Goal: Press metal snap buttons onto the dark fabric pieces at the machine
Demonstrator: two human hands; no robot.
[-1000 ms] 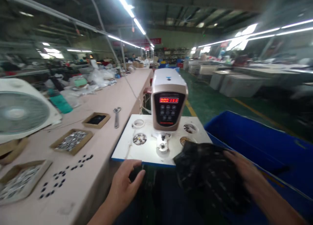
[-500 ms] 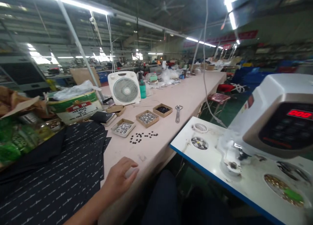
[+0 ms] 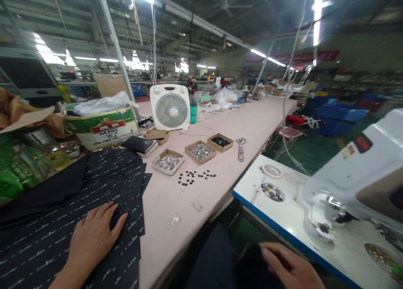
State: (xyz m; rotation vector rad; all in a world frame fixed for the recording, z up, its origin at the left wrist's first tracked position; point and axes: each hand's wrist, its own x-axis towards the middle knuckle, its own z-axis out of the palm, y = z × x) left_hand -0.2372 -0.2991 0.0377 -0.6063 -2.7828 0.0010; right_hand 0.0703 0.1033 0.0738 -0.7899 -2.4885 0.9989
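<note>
My left hand (image 3: 92, 238) lies flat with fingers spread on dark fabric pieces (image 3: 122, 175) printed with small white marks. To its right, a small cluster of silver metal pieces (image 3: 174, 219) sits on the table. My right hand (image 3: 292, 266) is low in the view, above my lap and beside the machine table's blue edge. Its fingers are partly curled and blurred, and whether anything is between them is hidden. Scattered black snap caps (image 3: 188, 181) lie farther up the table, in front of a box of silver parts (image 3: 168, 162) and a second box of silver parts (image 3: 200, 151).
A box of black parts (image 3: 220, 142) and an adjustable wrench (image 3: 241, 149) lie farther back. Behind them stand a white fan (image 3: 171, 108) and a teal bottle (image 3: 193, 113). On the right, a press machine (image 3: 355, 171) is mounted on a white table (image 3: 283, 213). A carton (image 3: 103, 131) is at left.
My left hand has moved left from the bare table onto the dark fabric, uncovering the silver pieces. My right hand has come into view at lower right. The view has turned slightly left.
</note>
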